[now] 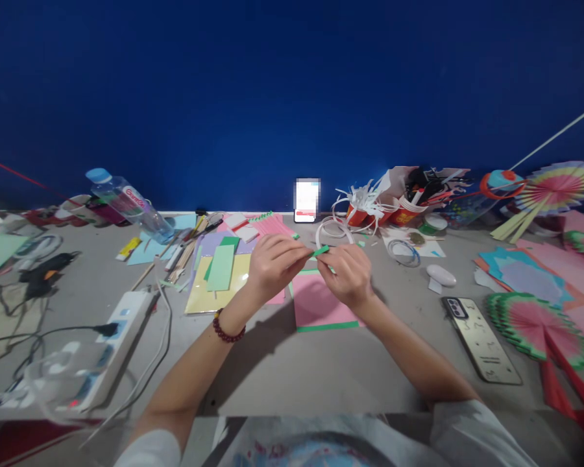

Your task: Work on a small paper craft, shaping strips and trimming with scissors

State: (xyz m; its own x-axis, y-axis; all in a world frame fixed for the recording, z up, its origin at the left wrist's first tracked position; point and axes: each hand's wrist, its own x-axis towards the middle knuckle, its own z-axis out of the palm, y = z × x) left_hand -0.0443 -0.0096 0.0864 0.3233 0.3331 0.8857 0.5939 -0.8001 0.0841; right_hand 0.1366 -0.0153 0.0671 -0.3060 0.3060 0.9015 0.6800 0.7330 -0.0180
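Left hand [276,264] and right hand [346,274] close together above the tabletop [292,383], fingertips near one another. Both pinch a narrow green paper strip [322,250], which lies between them and projects above the right fingers; the portion beneath the fingers is hidden. A dark red bead bracelet [228,329] encircles the left wrist.

Below the hands, a pink sheet [324,301] rests flat, with a green band along its near edge. To the left, a light green paper rectangle [220,267] overlies a yellow sheet [198,285]. Farther left are a white power strip [121,337] with plugs inserted and, behind it, a tilted clear bottle [132,204] with a blue cap.

Beyond the hands, a device with a lit screen [306,201] stands upright near the blue wall [292,91]. To its right, red cups hold white paper strips [363,198] and assorted tools. At right, a phone [481,338] lies back upward beside a pleated pink fan [540,324] edged in green.
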